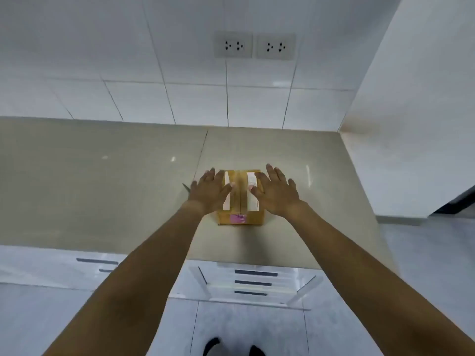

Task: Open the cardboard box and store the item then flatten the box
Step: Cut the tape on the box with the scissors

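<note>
A small brown cardboard box (240,199) stands on the beige countertop (128,181), its top flaps closed, with white strips along the top and a pink label on its near side. My left hand (209,190) lies flat over the box's left top edge, fingers spread. My right hand (276,191) lies flat over the right top edge, fingers spread too. Neither hand grips anything. The item inside is hidden.
A dark thin object (186,187) pokes out on the counter just left of my left hand. Two wall sockets (254,46) sit on the tiled wall behind. A white panel (411,124) bounds the counter on the right. Drawers with dark handles (254,282) are below the counter's front edge.
</note>
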Demonstrator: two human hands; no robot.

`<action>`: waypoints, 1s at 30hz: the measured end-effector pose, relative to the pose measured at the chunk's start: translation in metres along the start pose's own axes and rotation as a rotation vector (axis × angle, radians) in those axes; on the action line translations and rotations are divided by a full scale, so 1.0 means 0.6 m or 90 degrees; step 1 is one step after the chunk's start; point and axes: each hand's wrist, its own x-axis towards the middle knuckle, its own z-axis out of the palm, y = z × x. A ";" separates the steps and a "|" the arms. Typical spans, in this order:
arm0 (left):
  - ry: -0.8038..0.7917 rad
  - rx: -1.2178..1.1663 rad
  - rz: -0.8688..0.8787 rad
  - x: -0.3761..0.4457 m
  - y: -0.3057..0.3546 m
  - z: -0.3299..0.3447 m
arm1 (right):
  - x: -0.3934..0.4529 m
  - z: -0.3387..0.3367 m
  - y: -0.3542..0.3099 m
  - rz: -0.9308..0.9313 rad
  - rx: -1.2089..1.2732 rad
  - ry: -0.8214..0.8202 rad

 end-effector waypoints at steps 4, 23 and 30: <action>0.075 -0.063 -0.084 -0.004 -0.059 0.020 | -0.005 0.039 0.003 -0.020 0.018 -0.069; 0.010 0.171 -0.177 -0.011 -0.114 0.109 | -0.021 0.137 0.023 -0.029 0.077 -0.024; 0.034 -0.124 -0.138 -0.032 -0.154 0.048 | -0.034 0.134 0.018 -0.011 -0.009 -0.019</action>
